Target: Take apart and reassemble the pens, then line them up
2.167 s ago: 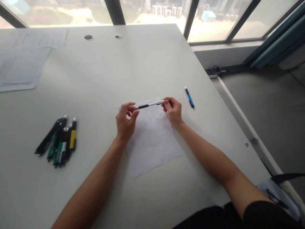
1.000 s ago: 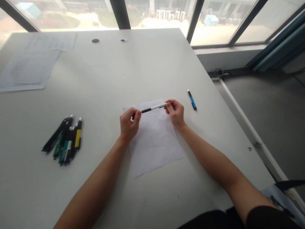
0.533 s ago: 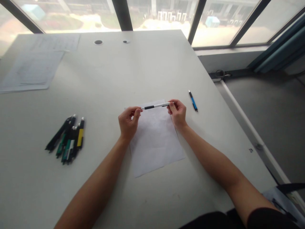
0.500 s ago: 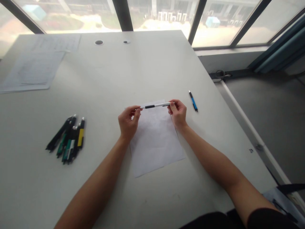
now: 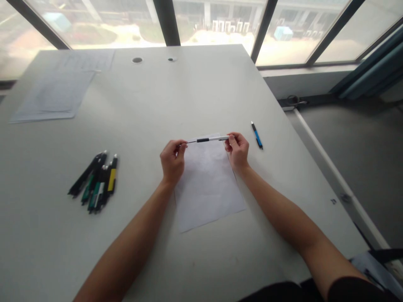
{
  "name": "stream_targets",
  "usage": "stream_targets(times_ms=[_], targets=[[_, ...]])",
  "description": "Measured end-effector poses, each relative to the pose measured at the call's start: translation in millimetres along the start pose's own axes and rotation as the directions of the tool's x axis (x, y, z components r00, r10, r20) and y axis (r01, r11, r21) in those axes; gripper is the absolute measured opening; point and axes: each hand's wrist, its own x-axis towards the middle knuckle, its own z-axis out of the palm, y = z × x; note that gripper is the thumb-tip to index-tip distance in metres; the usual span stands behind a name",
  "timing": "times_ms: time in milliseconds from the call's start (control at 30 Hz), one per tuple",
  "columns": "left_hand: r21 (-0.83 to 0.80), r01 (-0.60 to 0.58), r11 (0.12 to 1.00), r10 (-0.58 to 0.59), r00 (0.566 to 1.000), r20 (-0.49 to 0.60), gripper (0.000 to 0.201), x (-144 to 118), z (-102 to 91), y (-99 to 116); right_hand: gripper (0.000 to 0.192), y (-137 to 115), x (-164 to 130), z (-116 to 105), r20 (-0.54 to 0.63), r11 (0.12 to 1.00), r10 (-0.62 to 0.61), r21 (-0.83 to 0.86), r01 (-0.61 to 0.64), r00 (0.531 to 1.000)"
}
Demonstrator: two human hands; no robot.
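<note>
Pinching the white pen (image 5: pixel 214 139) near its right end, the right hand (image 5: pixel 238 152) has thumb and fingers clamped on it, holding it roughly level above the far part of a sheet (image 5: pixel 209 188). From the pen's dark left part a thin rod (image 5: pixel 192 141) sticks out to the left hand (image 5: pixel 173 161), whose thumb and finger press together on its left end; it looks like a refill, though it is too fine and blurred to be sure. The sheet lies on the table (image 5: pixel 208 92). To the right of the right hand lies a blue pen (image 5: pixel 257 136). Well to the left rests a pile of pens (image 5: pixel 96 182), mostly black, some with green, one with yellow. Papers (image 5: pixel 55 94) lie far left.
</note>
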Motion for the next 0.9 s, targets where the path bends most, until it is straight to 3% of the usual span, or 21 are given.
stream_targets(times_ms=[233,400,567,733,900], targets=[[-0.014,0.048,0.999,-0.05,0.993,-0.103,0.019,-1,-0.4,-6,0.02,-10,8,-2,-0.128,0.997,0.02,0.076,-0.011,0.992],[-0.138,0.068,0.988,-0.085,0.989,-0.12,0.025,-1,0.8,2,0.015,-11,13,-6,-0.221,0.991,-0.022,0.125,0.05,0.975],[-0.235,0.075,0.969,-0.105,0.987,-0.118,0.032,-3,3.4,10,0.013,-5,14,-8,-0.222,0.991,-0.031,0.118,0.059,0.974],[-0.364,0.015,0.931,-0.065,0.99,-0.127,0.03,-5,3.9,12,0.017,-1,11,-6,-0.159,0.996,-0.07,-0.068,0.06,0.985],[-0.275,-0.064,0.959,0.036,0.994,-0.105,0.027,-7,1.2,13,0.017,1,4,-4,-0.014,0.89,-0.189,-0.426,0.165,0.982]])
